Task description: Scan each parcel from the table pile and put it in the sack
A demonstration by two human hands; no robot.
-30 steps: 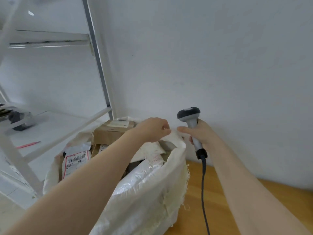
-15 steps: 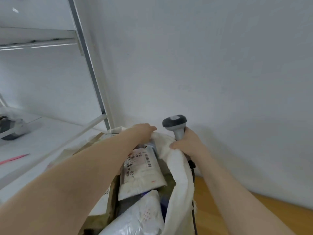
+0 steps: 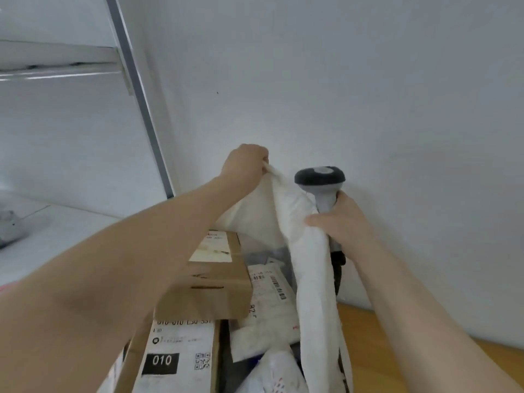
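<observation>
Sack (image 3: pixel 312 279) rim in left hand (image 3: pixel 245 165) pinch; scanner (image 3: pixel 319 180), sack fold in right hand (image 3: pixel 344 222) grip

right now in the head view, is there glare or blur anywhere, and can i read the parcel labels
Head view: soft, even light, no glare, only a faint shadow on the wall behind the scanner and right hand. Head view: the shelf post leans, probably from the wide lens. Head view: "010" on the box label reads clearly, but the finer print is smeared.

Parcels (image 3: pixel 209 282) lie in the sack (image 3: pixel 314 279), left of the table (image 3: pixel 397 333), against the wall (image 3: pixel 368 95).
</observation>
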